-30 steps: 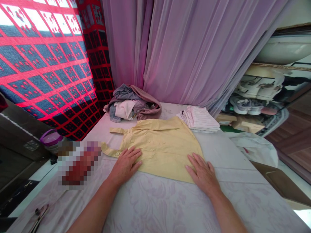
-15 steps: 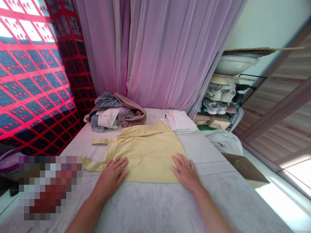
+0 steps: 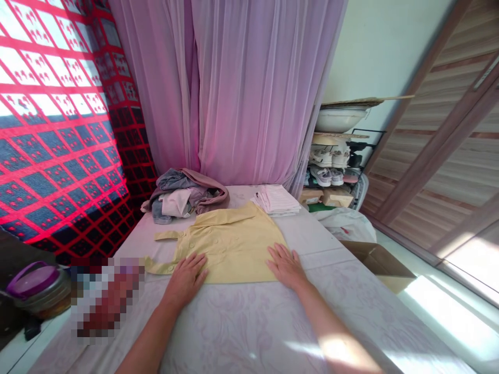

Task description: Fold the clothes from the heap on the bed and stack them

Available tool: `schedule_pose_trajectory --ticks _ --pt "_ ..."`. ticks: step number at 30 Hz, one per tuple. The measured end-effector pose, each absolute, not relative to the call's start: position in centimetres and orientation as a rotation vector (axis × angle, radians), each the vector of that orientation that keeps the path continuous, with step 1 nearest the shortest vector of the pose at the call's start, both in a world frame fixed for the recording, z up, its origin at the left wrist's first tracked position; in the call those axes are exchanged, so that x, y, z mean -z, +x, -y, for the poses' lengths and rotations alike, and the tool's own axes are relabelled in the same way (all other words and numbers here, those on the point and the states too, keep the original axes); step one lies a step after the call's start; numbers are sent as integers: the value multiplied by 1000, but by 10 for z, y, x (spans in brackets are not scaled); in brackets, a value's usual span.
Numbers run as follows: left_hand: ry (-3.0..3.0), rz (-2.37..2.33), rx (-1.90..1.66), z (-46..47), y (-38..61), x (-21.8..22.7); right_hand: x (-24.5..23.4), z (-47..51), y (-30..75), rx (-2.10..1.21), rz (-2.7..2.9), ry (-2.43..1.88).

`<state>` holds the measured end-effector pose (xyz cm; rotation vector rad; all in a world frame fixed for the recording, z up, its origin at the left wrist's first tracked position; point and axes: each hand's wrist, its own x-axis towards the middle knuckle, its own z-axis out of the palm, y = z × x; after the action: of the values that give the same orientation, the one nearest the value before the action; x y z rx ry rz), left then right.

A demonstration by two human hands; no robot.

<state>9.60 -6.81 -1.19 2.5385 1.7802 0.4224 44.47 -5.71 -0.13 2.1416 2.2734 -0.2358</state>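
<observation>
A pale yellow buttoned shirt (image 3: 230,241) lies spread on a bed covered with a white patterned sheet (image 3: 249,327). My left hand (image 3: 186,274) rests flat on the shirt's near left edge, fingers stretched out. My right hand (image 3: 285,266) lies flat on the near right edge, fingers also spread. Neither hand holds anything. Two sleeves or straps of the shirt stick out to the left.
A heap of unfolded clothes (image 3: 183,192) sits at the far left of the bed. A folded striped garment (image 3: 276,200) lies at the far right. Purple curtains (image 3: 241,88) hang behind. A cardboard box (image 3: 376,257) and a shoe rack (image 3: 331,166) stand on the right, a purple-lidded container (image 3: 33,283) on the left.
The view has swung to the right and upward. Both hands stay flat on the shirt's near edge, and the shirt lies as before.
</observation>
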Motion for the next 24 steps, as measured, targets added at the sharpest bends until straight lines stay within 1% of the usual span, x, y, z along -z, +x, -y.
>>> schedule_pose_trajectory --ticks 15,24 --pt "2623 -1832 -497 71 98 11 0 57 443 285 -2355 2165" --pt "2580 -1843 -456 71 100 7 -2 58 443 309 -2330 2165"
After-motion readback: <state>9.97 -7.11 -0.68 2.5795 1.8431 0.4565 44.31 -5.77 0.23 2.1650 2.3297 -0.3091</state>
